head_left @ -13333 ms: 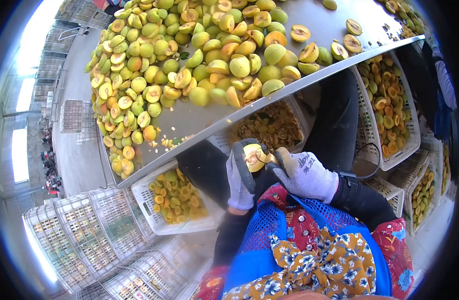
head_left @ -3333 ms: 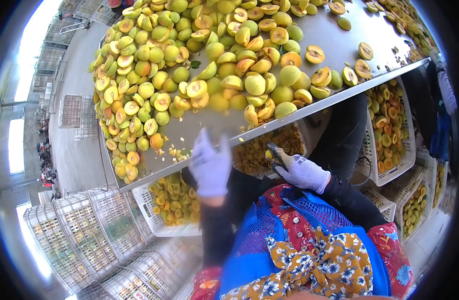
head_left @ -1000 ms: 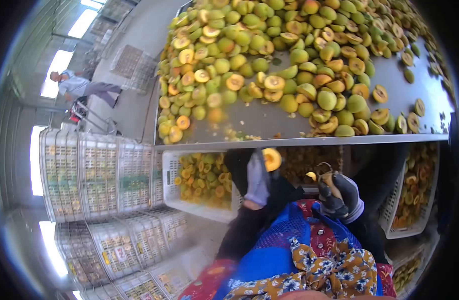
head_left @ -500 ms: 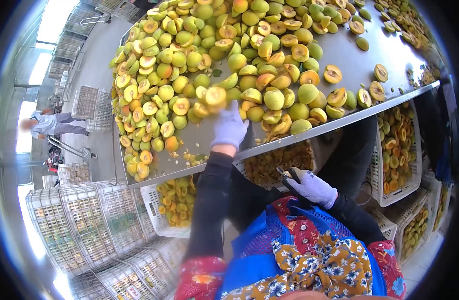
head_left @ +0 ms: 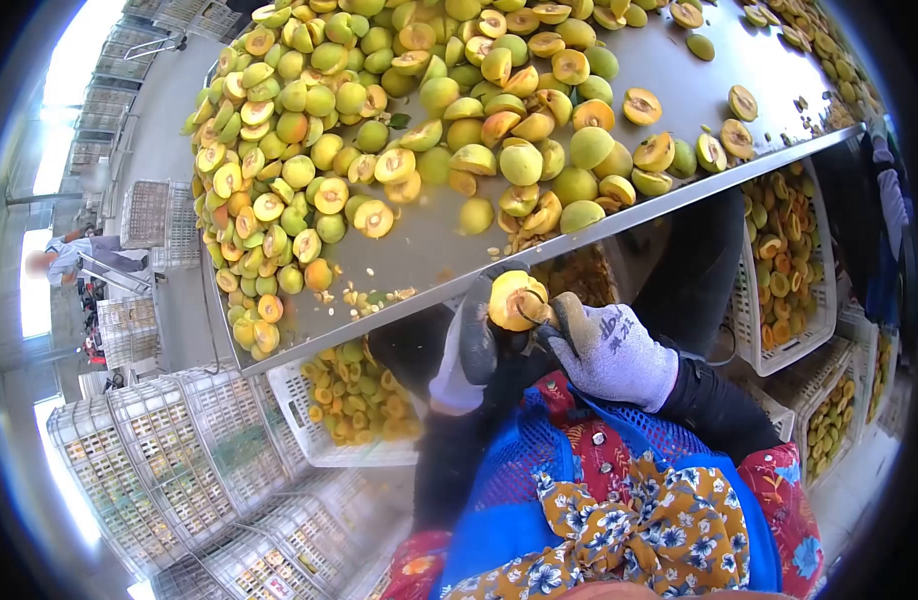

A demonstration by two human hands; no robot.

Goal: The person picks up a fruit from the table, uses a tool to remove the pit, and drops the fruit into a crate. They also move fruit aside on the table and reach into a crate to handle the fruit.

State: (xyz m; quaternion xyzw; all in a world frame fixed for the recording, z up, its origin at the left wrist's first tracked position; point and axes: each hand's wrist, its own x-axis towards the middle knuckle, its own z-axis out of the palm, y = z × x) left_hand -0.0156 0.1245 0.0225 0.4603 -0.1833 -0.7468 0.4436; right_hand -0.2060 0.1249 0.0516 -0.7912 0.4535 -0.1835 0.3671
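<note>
Landmark: metal table.
- Fruit half, one: just off the table's near edge, cut face towards the tool.
- Left hand, gloved: closed round the fruit half; best firm, without squeezing the flesh.
- Right hand, gloved: pinching a small looped tool; the loop seems best kept shallow, close round the centre, turned by the wrist, clear of the left fingertips.

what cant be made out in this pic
Head view: handle of the tool, mostly hidden by right hand
Head view: underside of held fruit, hidden by left hand
Head view: far edge of table, cut off by picture top
Head view: hands of distant person, too small
</note>
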